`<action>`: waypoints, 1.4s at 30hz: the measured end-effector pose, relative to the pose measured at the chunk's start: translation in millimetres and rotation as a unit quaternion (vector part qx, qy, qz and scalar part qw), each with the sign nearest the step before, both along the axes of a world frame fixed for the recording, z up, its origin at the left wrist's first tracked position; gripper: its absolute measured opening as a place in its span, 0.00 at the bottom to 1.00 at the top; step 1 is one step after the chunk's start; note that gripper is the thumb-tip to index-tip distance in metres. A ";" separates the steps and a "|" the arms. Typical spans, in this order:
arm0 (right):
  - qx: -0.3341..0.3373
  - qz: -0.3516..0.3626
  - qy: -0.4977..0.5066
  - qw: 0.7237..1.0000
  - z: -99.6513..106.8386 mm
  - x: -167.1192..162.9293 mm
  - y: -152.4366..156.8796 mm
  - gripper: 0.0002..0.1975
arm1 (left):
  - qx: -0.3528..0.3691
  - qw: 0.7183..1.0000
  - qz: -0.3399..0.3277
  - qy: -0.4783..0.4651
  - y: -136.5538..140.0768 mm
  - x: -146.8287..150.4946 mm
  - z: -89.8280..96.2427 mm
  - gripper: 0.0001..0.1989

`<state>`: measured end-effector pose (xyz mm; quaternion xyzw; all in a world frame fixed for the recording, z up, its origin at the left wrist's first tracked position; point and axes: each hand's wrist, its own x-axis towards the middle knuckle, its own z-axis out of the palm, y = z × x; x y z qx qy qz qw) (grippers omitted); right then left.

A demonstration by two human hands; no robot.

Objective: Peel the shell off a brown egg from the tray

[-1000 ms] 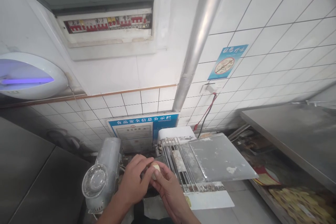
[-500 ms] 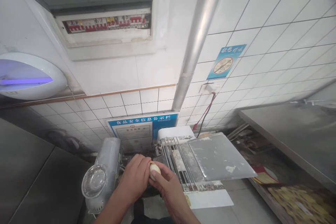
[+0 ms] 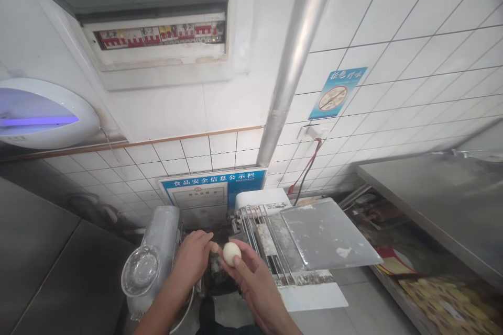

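A metal pipe [image 3: 299, 57] runs up the white tiled wall [image 3: 412, 47]. An open fuse box [image 3: 157, 36] with red switches sits high on the left, and a white lamp [image 3: 43, 113] glowing violet hangs below it. A blue notice board [image 3: 208, 191] leans against the wall. In front of it stand a grey machine [image 3: 155, 254] and a roller machine with a floury metal tray [image 3: 326, 233]. A steel counter [image 3: 444, 196] stretches along the right.
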<state>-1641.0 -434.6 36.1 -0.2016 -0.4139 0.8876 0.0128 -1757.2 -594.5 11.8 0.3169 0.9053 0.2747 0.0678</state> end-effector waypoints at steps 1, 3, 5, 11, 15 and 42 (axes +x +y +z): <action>-0.031 -0.002 0.003 0.999 0.7 -0.2 -0.3 0.25 | 0.032 0.999 0.008 0.003 -1.8 3.4 4.4 0.15; -0.078 0.002 0.000 0.997 2.3 -0.6 -0.8 0.24 | 0.117 0.993 0.026 0.022 -3.6 13.4 19.1 0.11; -0.102 0.000 -0.002 0.995 3.1 -1.1 -1.6 0.23 | 0.194 0.980 0.022 0.047 -2.9 25.8 36.1 0.08; -0.113 -0.010 0.016 0.993 3.9 -3.2 -7.0 0.19 | 0.222 0.972 -0.042 0.059 6.3 46.3 51.5 0.07; -0.070 -0.013 0.006 0.997 8.2 -4.1 -7.4 0.20 | 0.234 0.972 -0.014 0.009 5.4 43.4 45.2 0.06; 0.095 -0.026 -0.026 0.995 11.9 13.0 8.4 0.34 | 0.198 0.965 0.152 -0.075 2.5 21.0 -22.9 0.12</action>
